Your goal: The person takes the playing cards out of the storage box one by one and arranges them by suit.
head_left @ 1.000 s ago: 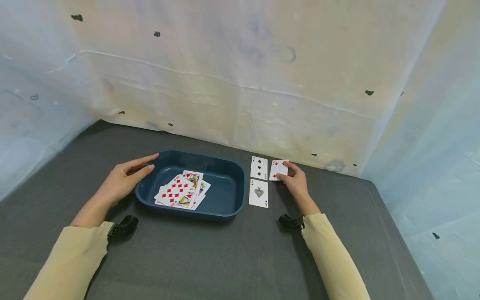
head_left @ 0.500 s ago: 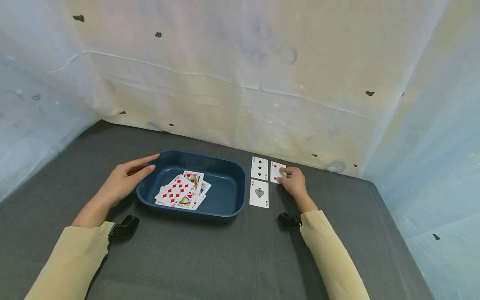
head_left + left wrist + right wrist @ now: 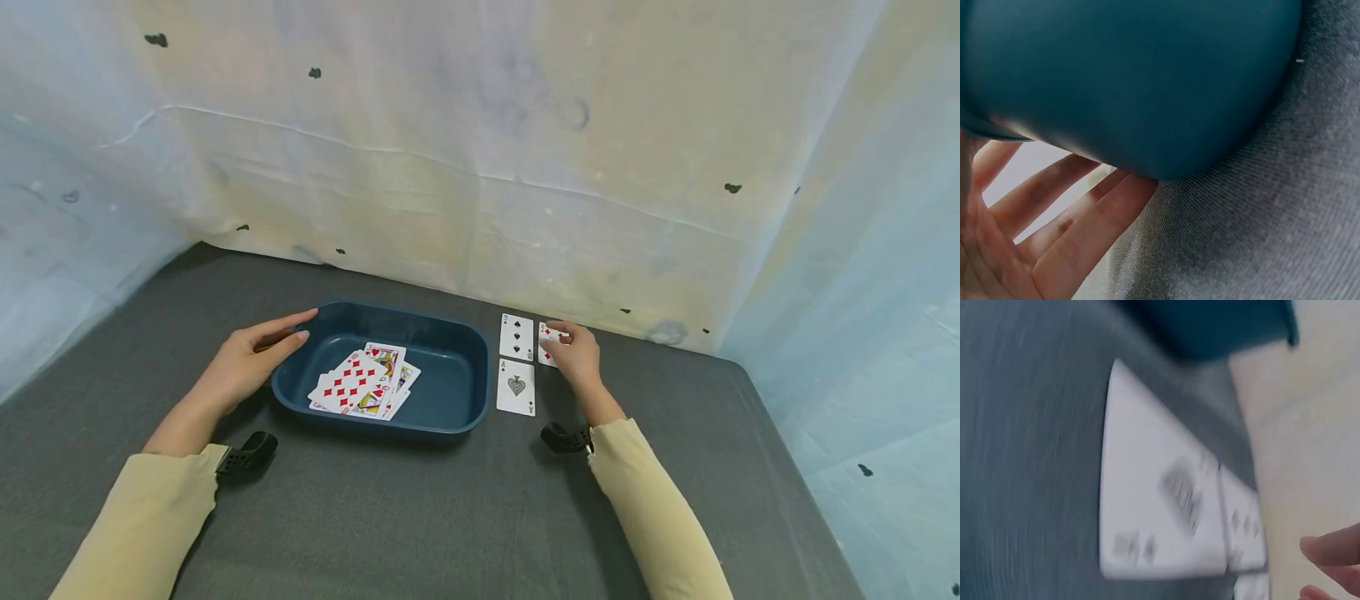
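1. Beside the blue tray (image 3: 450, 350) our right hand (image 3: 576, 360) rested on a diamond card (image 3: 547, 337), fingers lightly curled over it — seemingly the setting-down step; releasing it squarely came next, we judged.
2. Our left hand (image 3: 243, 367) steadied the tray's rim, fingers straight.
3. Most of that card was covered — its rank unreadable; the right wrist view was blurred.

A gray cloth table (image 3: 420, 517) filled the foreground. On it an ace of spades (image 3: 516, 387) lay face up, with another spades card (image 3: 517, 337) just beyond it, the two nearly touching. To their left lay a loose pile of cards (image 3: 365, 381), a diamonds card on top. A pale wrinkled backdrop (image 3: 450, 125) with small dark spots (image 3: 156, 39) stood behind.
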A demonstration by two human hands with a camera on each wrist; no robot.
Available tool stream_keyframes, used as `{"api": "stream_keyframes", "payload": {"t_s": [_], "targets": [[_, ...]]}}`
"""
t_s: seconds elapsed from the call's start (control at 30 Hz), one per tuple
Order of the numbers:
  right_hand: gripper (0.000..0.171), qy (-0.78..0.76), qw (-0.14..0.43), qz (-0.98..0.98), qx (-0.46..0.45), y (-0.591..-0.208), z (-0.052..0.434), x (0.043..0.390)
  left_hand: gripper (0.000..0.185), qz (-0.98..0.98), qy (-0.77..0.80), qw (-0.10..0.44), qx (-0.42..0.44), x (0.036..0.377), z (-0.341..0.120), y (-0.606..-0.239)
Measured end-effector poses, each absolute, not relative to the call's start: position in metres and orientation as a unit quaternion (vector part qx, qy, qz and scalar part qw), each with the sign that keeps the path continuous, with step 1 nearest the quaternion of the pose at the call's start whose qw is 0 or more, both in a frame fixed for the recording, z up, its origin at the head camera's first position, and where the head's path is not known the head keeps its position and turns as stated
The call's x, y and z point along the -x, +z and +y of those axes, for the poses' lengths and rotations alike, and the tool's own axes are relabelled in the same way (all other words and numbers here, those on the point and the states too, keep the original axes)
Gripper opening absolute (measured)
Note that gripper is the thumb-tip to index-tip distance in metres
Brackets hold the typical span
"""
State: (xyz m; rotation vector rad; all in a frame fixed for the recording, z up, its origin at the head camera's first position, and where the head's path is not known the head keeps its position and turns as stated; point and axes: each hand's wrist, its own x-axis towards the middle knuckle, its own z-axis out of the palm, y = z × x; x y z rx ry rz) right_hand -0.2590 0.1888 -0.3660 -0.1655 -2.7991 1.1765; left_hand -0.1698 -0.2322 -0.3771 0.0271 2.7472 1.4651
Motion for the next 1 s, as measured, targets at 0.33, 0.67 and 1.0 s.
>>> {"api": "stream_keyframes", "payload": {"t_s": [0.33,0.67,1.0], "targets": [[0.035,0.493,0.062,-0.868,0.003,-0.345,0.137,0.242,0.06,0.88,0.474,0.014,-0.007,0.17,-0.233,-0.378],[0.03,0.547,0.055,-0.834,-0.04,-0.337,0.082,0.225,0.06,0.879,0.477,0.018,-0.002,0.17,-0.231,-0.377],[0.028,0.581,0.028,-0.811,-0.059,-0.338,0.032,0.21,0.06,0.877,0.48,0.015,-0.005,0.17,-0.232,-0.378]]}}
